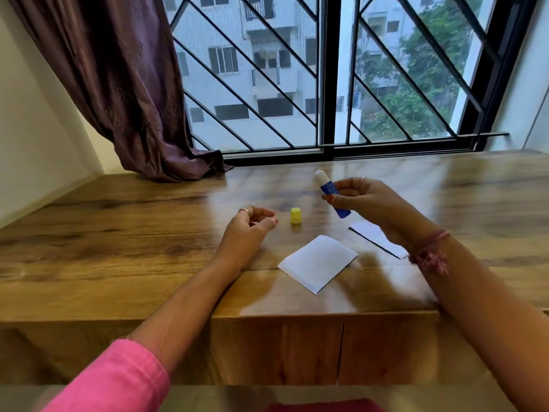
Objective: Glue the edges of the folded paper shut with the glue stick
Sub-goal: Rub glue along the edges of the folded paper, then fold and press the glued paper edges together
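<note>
Right hand (361, 200) held up w/ uncapped glue stick (332, 194) pinched, tip tilted far-left. Left hand (251, 226) rests on table (118, 233), fingers loosely curled, holding nothing, left of yellow cap (296, 215).

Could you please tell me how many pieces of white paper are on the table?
2: a folded white paper near the table's front edge, and another white paper partly hidden beneath the right wrist.

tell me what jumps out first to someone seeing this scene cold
The eye goes first to the uncapped blue glue stick, held up above the wooden table in the right hand with its white tip pointing up and away. Its yellow cap stands alone on the table just right of the left hand, which holds nothing. Nearer the person, the white folded paper lies flat, with a second white piece partly hidden under the right wrist.
</note>
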Available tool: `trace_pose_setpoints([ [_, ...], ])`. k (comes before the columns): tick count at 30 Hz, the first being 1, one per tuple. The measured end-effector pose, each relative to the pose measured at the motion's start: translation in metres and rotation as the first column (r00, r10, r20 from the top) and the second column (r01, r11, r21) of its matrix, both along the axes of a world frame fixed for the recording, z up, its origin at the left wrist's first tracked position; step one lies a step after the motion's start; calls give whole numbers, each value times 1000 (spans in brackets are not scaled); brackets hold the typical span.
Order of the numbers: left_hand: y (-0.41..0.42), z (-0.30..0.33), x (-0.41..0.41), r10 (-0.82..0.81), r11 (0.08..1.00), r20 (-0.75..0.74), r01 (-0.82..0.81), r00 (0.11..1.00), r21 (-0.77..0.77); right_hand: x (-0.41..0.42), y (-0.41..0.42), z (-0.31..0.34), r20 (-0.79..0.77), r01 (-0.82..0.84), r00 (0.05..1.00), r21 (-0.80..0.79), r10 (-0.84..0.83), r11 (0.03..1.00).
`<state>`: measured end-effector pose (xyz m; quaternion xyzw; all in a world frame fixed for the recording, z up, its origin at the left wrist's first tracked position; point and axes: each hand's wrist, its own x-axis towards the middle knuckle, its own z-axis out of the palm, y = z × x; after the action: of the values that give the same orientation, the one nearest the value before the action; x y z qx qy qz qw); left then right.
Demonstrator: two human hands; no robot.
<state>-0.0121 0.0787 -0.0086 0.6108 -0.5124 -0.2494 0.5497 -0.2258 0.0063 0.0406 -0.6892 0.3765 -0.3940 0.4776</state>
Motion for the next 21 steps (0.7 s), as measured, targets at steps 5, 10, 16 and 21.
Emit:
trace_pose_setpoints([
  [5, -3, -2, 3, 36, 999, 12, -37, 999, 21, 16, -28, 14, -90, -64, 994, -10, 63, 998],
  [10, -3, -2, 4, 40, 999, 57, -42, 998, 34, 30, -47, 0, -129, -66, 990, -87, 54, 994],
  [16, -2, -2, 3, 22, 999, 89, -26, 996, 43, 39, -46, -18, -264, -70, 964, -232, 6, 970],
  [21, 0, -1, 1, 19, 998, 115, -25, 993, 53, 40, -47, -23, -282, -79, 959, -258, 4, 963],
])
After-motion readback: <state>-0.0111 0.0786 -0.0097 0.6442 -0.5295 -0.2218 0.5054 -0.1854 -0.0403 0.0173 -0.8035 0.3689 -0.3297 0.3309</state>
